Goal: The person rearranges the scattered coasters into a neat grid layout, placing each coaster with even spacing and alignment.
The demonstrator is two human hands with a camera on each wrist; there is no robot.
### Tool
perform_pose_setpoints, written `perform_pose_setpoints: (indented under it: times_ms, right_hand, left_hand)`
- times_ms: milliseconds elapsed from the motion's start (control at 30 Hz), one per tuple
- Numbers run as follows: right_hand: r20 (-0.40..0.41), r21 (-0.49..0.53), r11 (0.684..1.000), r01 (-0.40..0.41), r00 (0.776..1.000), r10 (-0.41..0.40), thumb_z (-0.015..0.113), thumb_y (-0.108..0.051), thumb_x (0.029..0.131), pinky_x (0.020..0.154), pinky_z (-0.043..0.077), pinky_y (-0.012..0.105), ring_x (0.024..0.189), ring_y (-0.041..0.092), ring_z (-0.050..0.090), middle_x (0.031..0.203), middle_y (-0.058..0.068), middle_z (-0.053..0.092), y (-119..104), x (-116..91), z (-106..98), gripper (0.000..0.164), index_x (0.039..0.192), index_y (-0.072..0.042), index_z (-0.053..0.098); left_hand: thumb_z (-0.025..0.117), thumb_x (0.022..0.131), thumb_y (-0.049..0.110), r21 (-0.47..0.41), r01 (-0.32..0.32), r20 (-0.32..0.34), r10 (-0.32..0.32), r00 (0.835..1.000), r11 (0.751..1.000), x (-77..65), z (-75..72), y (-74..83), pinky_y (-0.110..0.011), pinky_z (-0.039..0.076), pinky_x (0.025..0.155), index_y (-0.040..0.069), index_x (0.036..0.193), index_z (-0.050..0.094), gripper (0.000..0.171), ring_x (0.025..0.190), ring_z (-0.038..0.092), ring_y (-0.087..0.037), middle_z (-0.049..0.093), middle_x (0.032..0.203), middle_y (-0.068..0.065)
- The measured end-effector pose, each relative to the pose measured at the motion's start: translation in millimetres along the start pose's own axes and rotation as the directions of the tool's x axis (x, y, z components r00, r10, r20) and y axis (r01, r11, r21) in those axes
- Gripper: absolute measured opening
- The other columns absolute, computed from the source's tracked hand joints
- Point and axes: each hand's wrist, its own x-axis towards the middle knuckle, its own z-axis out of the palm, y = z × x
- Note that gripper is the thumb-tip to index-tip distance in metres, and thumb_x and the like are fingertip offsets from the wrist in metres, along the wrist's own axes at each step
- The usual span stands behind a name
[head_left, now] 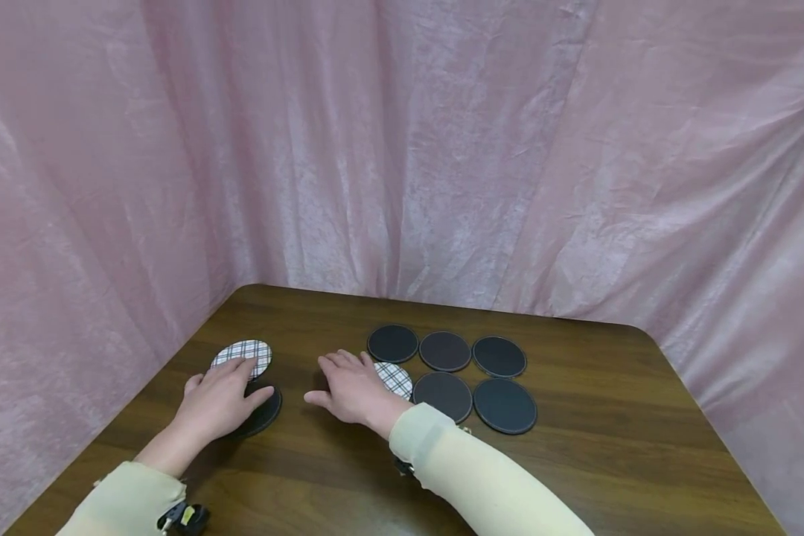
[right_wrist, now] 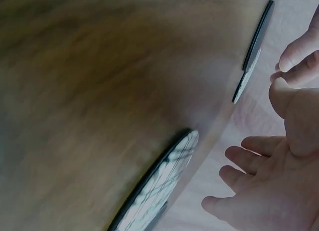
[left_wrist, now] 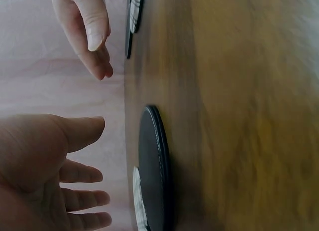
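At the left of the table, my left hand [head_left: 216,406] hovers with spread fingers over a dark round coaster [head_left: 268,414] and a white plaid coaster [head_left: 261,356] behind it. In the left wrist view, a gap separates that hand [left_wrist: 45,171] from the dark coaster [left_wrist: 152,166]. My right hand [head_left: 356,388], fingers extended, is beside another plaid coaster [head_left: 397,379] and covers part of it. The right wrist view has this plaid coaster [right_wrist: 162,191] on the tabletop, with the right hand [right_wrist: 264,181] above and apart from it. Neither palm holds anything.
Right of the second plaid coaster, a brown coaster [head_left: 444,397] and a dark one [head_left: 505,406] lie side by side. Behind them a black coaster [head_left: 392,344], a brown one [head_left: 445,351] and another black one [head_left: 499,356] form a row. Pink curtains [head_left: 402,149] surround the wooden table [head_left: 603,432].
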Motion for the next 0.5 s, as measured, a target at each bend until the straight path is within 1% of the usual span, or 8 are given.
perform_pose_setpoints:
  times_ms: [100,233,367,500]
  right_hand:
    - [0.018,0.009,1.000,0.012,1.000,-0.012,0.057,-0.061,0.111,0.128,0.031,0.055,0.159,0.020,0.041,0.169,0.000,0.050,-6.0,1.5,3.9,0.071,0.166,-0.016,0.051]
    - [0.034,0.023,1.000,0.015,0.999,-0.015,0.058,-0.063,0.110,0.129,0.031,0.052,0.158,0.018,0.042,0.168,-0.003,0.051,-14.0,4.0,7.1,0.072,0.166,-0.017,0.052]
    - [0.034,0.021,1.000,0.011,0.999,-0.012,0.059,-0.064,0.109,0.129,0.031,0.050,0.158,0.017,0.041,0.166,-0.004,0.052,-23.0,7.4,7.5,0.071,0.164,-0.018,0.054]
    - [0.053,0.014,1.000,0.013,0.998,-0.013,0.057,-0.065,0.109,0.129,0.031,0.048,0.160,0.017,0.040,0.167,-0.005,0.052,-31.8,10.6,9.3,0.071,0.164,-0.019,0.055]
  left_hand:
    - [0.073,0.106,0.047,0.003,0.017,0.018,-0.017,1.000,1.000,-5.1,0.3,-9.2,-0.086,0.032,0.105,-0.007,0.152,0.058,0.072,0.142,0.048,-0.062,0.054,0.154,-0.036]
    - [0.071,0.107,0.049,0.022,0.043,0.041,-0.044,0.998,0.999,-8.6,-1.3,-19.4,-0.085,0.034,0.102,-0.008,0.150,0.059,0.072,0.137,0.049,-0.066,0.055,0.151,-0.039]
    - [0.071,0.107,0.049,0.031,0.070,0.043,-0.071,0.997,0.997,-10.6,-4.5,-26.5,-0.084,0.038,0.099,-0.009,0.147,0.061,0.071,0.131,0.051,-0.065,0.056,0.144,-0.041]
    - [0.070,0.107,0.049,0.042,0.087,0.056,-0.089,0.994,0.995,-14.1,-5.6,-31.1,-0.083,0.041,0.095,-0.010,0.147,0.061,0.072,0.126,0.053,-0.064,0.058,0.138,-0.040]
